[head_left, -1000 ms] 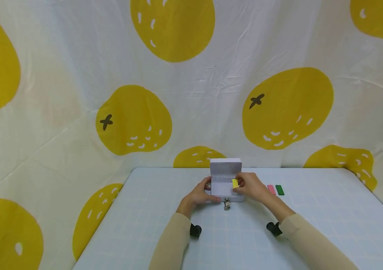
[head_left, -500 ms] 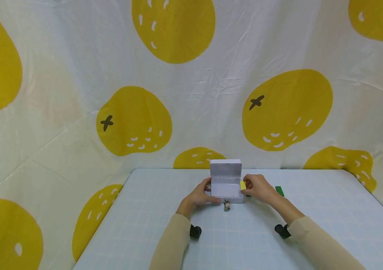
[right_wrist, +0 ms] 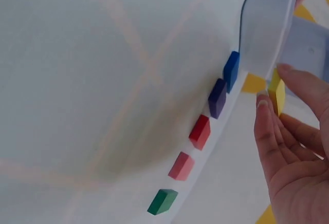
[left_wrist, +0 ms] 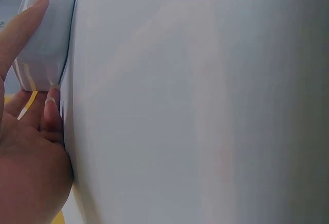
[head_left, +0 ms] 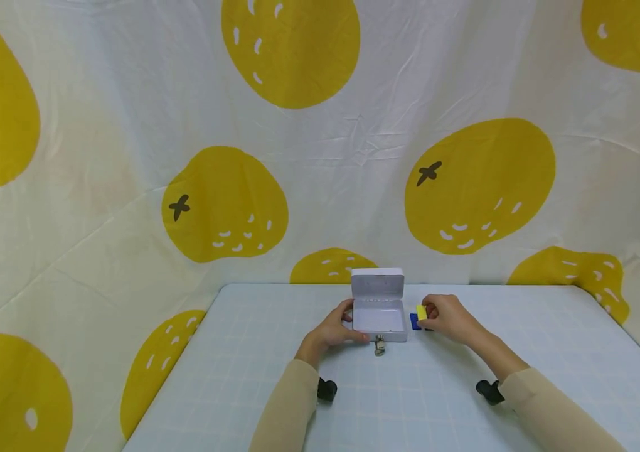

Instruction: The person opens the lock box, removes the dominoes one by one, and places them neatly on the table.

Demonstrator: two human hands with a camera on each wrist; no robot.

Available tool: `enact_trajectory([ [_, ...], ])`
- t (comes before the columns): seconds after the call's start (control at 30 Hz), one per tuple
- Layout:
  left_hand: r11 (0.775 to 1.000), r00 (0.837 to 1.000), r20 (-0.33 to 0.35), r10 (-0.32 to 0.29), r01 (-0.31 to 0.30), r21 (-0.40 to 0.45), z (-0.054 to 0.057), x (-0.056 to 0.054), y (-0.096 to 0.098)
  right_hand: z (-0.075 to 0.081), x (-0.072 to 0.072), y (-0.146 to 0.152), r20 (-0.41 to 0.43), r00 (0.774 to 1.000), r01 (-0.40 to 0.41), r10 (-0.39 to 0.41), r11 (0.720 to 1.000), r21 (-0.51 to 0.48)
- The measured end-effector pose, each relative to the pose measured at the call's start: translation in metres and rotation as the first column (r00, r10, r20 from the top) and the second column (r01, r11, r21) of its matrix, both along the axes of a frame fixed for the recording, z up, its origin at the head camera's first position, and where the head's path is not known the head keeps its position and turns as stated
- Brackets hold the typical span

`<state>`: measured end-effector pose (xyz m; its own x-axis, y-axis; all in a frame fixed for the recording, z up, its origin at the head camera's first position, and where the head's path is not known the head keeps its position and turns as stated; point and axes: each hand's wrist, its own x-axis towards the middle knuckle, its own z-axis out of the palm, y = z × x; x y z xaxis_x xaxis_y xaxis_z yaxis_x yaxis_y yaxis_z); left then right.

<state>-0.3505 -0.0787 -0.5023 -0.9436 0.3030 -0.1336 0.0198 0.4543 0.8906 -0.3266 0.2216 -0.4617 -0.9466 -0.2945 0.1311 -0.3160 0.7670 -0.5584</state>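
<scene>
A small white metal box [head_left: 378,315] stands with its lid [head_left: 378,284] raised and a small metal lock or key piece [head_left: 379,345] hanging at its front. My left hand [head_left: 331,326] grips the box's left end, thumb on the front face and fingers around the side. Between right thumb and fingers, my right hand [head_left: 450,317] pinches a yellow rectangular block [right_wrist: 276,91], held above the table to the right of the box. Below it lies a blue block [head_left: 415,321], followed in a row by purple [right_wrist: 217,98], red [right_wrist: 200,132], pink [right_wrist: 181,166] and green [right_wrist: 163,202] blocks.
A pale checked cloth covers the table [head_left: 410,408]. Behind it hangs a white curtain [head_left: 331,201] with large yellow fruit shapes. In the head view, my right hand hides most of the block row.
My right hand has carried the yellow block from over the box out to the right, above the row. The blue block has come into sight. My left hand stays on the box.
</scene>
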Motion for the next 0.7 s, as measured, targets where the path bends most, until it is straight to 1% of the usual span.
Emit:
enact_trajectory([
  [0.13,1.000,1.000,0.001,-0.003,0.003,0.005,-0.002,-0.001,0.000,-0.001,0.002,0.009,-0.009,1.000,0.008,-0.008,1.000,-0.001],
  [0.27,1.000,1.000,-0.008,-0.012,0.012,0.016,-0.003,-0.001,0.000,-0.001,0.004,0.017,0.006,1.000,0.025,-0.025,1.000,-0.002],
  [0.4,1.000,1.000,-0.004,-0.009,0.009,0.023,-0.002,0.000,0.000,0.000,0.006,0.025,-0.007,1.000,0.028,-0.028,1.000,0.001],
  [0.5,0.999,1.000,-0.009,-0.011,0.011,0.036,-0.001,0.000,0.001,0.000,0.006,0.032,-0.036,0.999,0.029,-0.028,0.999,0.015],
  [0.63,0.999,1.000,-0.022,-0.018,0.019,0.045,-0.001,-0.002,0.000,0.000,0.007,0.040,-0.035,0.998,0.046,-0.045,0.999,0.025],
  [0.7,0.999,1.000,-0.022,-0.018,0.019,0.032,-0.001,-0.003,0.000,0.000,0.007,0.045,-0.030,0.998,0.047,-0.046,0.999,0.022],
])
